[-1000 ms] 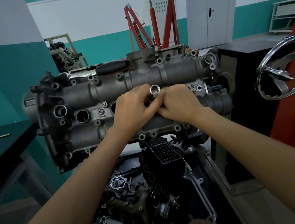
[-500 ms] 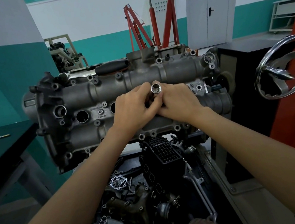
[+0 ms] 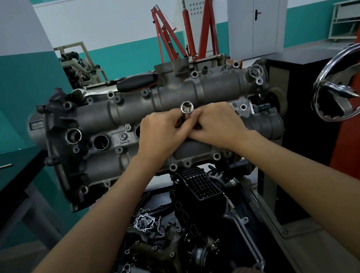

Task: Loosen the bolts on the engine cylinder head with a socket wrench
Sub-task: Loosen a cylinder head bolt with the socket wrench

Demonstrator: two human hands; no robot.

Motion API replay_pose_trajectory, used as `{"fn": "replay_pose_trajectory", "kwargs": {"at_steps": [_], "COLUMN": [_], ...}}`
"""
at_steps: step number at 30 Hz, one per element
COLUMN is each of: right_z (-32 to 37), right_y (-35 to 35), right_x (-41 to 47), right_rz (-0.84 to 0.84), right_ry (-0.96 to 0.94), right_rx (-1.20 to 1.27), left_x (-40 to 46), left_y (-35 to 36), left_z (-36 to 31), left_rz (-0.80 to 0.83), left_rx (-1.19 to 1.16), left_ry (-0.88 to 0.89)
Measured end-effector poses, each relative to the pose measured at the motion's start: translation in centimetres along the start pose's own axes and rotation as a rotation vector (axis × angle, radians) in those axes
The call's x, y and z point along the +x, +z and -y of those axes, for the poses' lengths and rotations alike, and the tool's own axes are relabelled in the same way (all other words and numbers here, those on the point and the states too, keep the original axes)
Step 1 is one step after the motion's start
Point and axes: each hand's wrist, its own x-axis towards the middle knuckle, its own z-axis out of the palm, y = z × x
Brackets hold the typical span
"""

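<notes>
I note the socket [image 3: 186, 107] stands slightly higher and more upright than a second ago, open end toward me, above the middle of the cylinder head [image 3: 169, 104]. My left hand [image 3: 162, 134] and right hand [image 3: 216, 125] touch; both grips pinch its shank. No bolt is engaged. I judge the tool is being assembled, so loosening has not begun.

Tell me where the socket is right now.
In the head view the socket sits at centre frame, open end up, held between the left hand and right hand, in front of the cylinder head.
</notes>
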Motion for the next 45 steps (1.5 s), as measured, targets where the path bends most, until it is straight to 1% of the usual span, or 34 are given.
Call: {"fn": "replay_pose_trajectory", "kwargs": {"at_steps": [2, 5, 8, 16, 20, 23, 29, 33, 41, 45], "right_z": [0.24, 0.77, 0.63, 0.06, 0.3, 0.17, 0.56, 0.44, 0.17, 0.11], "right_y": [-0.2, -0.66, -0.4, 0.12, -0.15, -0.14, -0.55, -0.28, -0.34, -0.24], "right_x": [-0.03, -0.26, -0.2, -0.01, -0.05, -0.01, -0.28, -0.02, -0.16, -0.02], "right_rz": [-0.01, -0.092, -0.027, -0.031, -0.011, 0.008, -0.02, -0.03, -0.012, 0.019], "right_ry": [-0.002, -0.033, -0.047, -0.036, -0.002, -0.003, -0.029, -0.038, -0.031, 0.0], "right_rx": [0.01, 0.045, 0.0, 0.038, 0.061, -0.009, 0.04, 0.048, 0.046, 0.006], "left_x": [-0.05, -0.06, -0.08, -0.13, -0.08, -0.01, -0.08, -0.09, -0.19, -0.15], "left_y": [0.03, 0.02, -0.06, -0.28, -0.12, -0.01, -0.12, -0.31, -0.16, -0.2], "left_z": [-0.01, -0.16, -0.32, -0.52, -0.17, 0.0, -0.29, -0.5, -0.33, -0.15], "left_rz": [-0.011, -0.026, -0.016, 0.005, -0.027, -0.037, 0.017, -0.015, -0.028, 0.014], "left_rx": [-0.009, -0.023, -0.029, 0.007, 0.006, -0.004, 0.017, -0.023, -0.031, -0.024], "left_ry": [0.003, 0.016, 0.037, 0.05, 0.043, 0.027, 0.047, 0.043, 0.039, 0.025]}}
